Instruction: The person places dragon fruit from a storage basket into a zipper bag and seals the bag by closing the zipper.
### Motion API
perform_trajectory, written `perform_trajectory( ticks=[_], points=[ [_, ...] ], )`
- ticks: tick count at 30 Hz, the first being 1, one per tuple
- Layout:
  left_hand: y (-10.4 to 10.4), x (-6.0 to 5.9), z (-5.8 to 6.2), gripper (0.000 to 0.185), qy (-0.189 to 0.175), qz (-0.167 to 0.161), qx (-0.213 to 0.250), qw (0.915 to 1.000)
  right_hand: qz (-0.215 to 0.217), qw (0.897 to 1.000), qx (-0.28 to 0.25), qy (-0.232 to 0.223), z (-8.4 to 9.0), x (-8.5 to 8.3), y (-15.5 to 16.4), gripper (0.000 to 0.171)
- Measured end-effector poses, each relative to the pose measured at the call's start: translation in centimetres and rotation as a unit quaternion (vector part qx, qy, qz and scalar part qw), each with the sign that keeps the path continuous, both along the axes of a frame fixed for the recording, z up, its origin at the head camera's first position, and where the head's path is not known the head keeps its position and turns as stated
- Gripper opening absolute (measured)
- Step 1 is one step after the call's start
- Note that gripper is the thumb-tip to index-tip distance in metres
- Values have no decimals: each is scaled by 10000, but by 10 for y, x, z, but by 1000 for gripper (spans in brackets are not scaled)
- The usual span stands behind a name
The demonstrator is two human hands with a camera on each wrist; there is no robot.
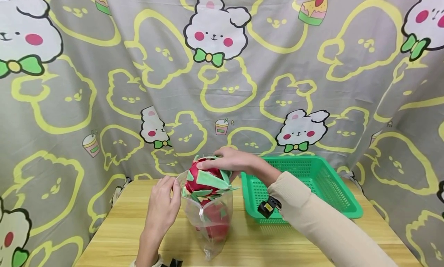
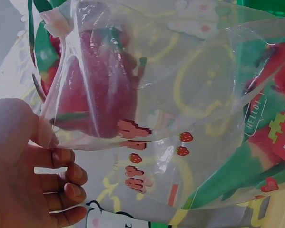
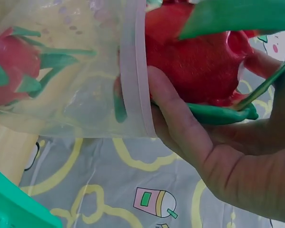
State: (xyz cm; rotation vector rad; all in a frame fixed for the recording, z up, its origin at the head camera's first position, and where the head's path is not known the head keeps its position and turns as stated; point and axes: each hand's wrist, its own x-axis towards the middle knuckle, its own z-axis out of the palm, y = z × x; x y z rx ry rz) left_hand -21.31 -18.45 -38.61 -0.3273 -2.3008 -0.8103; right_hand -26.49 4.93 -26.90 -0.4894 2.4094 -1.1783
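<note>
A red dragon fruit (image 1: 194, 188) with green leafy scales sits at the mouth of a clear zip bag (image 1: 208, 246). My right hand (image 1: 233, 160) grips this fruit from above, its fingers spread round the sides; in the right wrist view the fruit (image 3: 194, 71) is beside the bag's whitish rim (image 3: 136, 71). My left hand (image 1: 162, 201) pinches the bag's edge on the left, thumb against fingers, as the left wrist view shows too. Inside the bag, lower down, lies another dragon fruit (image 1: 218, 230), seen through the plastic. The bag has a zip slider (image 2: 56, 23) and printed strawberries.
A green plastic basket (image 1: 248, 203) with perforated walls stands on the wooden table (image 1: 121, 224), right of the bag and behind my right forearm. Close behind the table hangs a grey curtain (image 1: 263, 93) with cartoon rabbits.
</note>
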Motion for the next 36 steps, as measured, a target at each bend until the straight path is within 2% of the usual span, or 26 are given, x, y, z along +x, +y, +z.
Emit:
perform_trajectory(
  ticks=[5,10,16,23,29,36],
  points=[
    [-2,-1,1,36,-6,-57,2,10000,-2,9990,454,25,-1,-3,-12,68],
    [-2,-2,1,35,87,-168,8,9998,-73,9972,745,80,-5,-3,-22,52],
    [-3,-2,1,34,170,-265,41,9995,47,9926,1202,139,-8,-2,-37,48],
    [-3,-2,0,36,132,-220,-12,9997,351,9855,1656,146,-17,-1,-50,41],
    [-4,-3,0,36,121,-258,-35,9996,418,9829,1766,314,-27,0,-58,41],
    [-5,-3,0,38,125,-293,-28,9995,238,9812,1870,417,-37,0,-62,43]
  ],
)
